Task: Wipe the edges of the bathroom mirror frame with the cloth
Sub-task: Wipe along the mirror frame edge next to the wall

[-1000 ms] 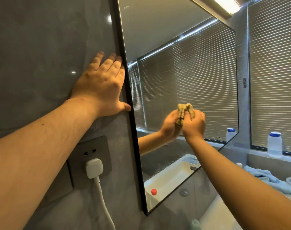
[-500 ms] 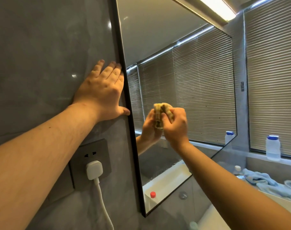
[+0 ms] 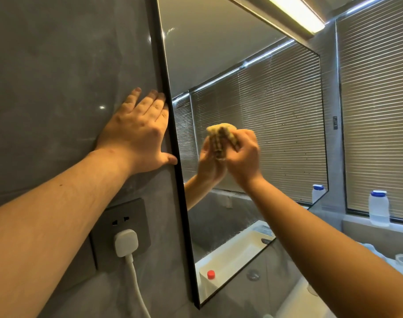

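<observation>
Both your arms reach up: left hand (image 3: 138, 131) lies flat on the wall (image 3: 58, 76), thumb touching the frame (image 3: 173, 138); right hand (image 3: 243, 154) clutches the cloth (image 3: 221, 136) against the mirror (image 3: 253, 92).

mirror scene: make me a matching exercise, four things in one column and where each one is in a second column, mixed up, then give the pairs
Things
1. cloth
2. left hand
3. white plug
4. blue-capped bottle

Places
A. on the window ledge
B. in the grey wall socket
C. flat on the wall beside the mirror frame
D. bunched in the right hand, against the mirror glass

Pairs: 1-D, 2-C, 3-B, 4-A
</observation>
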The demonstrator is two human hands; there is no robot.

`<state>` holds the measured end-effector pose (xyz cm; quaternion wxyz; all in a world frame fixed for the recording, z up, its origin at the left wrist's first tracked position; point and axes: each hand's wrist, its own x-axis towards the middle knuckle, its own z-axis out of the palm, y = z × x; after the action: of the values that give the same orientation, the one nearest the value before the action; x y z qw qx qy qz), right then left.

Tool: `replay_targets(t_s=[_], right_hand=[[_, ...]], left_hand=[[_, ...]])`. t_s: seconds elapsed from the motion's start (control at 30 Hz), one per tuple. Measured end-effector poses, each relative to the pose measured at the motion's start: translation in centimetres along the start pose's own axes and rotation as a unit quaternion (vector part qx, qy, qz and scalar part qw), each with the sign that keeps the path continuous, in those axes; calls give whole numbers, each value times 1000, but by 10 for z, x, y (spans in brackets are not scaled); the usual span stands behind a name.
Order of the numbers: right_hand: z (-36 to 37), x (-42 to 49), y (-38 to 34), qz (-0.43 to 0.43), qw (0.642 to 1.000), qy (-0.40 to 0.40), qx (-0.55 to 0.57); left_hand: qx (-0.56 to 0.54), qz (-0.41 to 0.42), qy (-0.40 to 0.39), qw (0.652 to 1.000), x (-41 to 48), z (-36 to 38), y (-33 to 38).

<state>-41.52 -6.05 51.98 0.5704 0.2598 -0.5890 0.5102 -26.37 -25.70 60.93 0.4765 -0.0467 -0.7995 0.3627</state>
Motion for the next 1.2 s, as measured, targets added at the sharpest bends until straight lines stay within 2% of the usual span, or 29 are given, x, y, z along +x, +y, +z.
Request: replay_targets(t_s=[0.1,0.2,0.33,0.43,0.53,0.73,0.83,0.93,1.0,1.07,1.2], right_hand=[[-11,14,47,133,990,14,-46],[-22,14,88,286,955,44,-63],[-34,9,102,370,926,77,-5],[-32,14,94,355,931,81,21],[-22,30,78,294,954,58,19],[6,45,1,65,998,-13,23],[16,41,-37,-83,996,-29,18],[19,45,-37,-149,988,-27,4],[14,54,-20,-137,990,-23,-18],[5,64,1,-82,995,-25,-51],[-14,78,63,111,989,-5,-94]], left_hand=[[5,-3,-2,1000,0,0,0],[5,0,5,1000,1,0,0],[-5,3,27,1000,1,5,1],[-9,2,32,999,1,6,1],[-16,2,31,999,1,5,1],[-23,-3,25,999,1,2,2],[-25,-3,24,999,1,2,2],[-29,-3,23,999,0,1,1],[-31,-1,23,999,-1,1,1],[-33,-1,24,999,-1,1,1],[-34,-1,21,999,-1,1,1]])
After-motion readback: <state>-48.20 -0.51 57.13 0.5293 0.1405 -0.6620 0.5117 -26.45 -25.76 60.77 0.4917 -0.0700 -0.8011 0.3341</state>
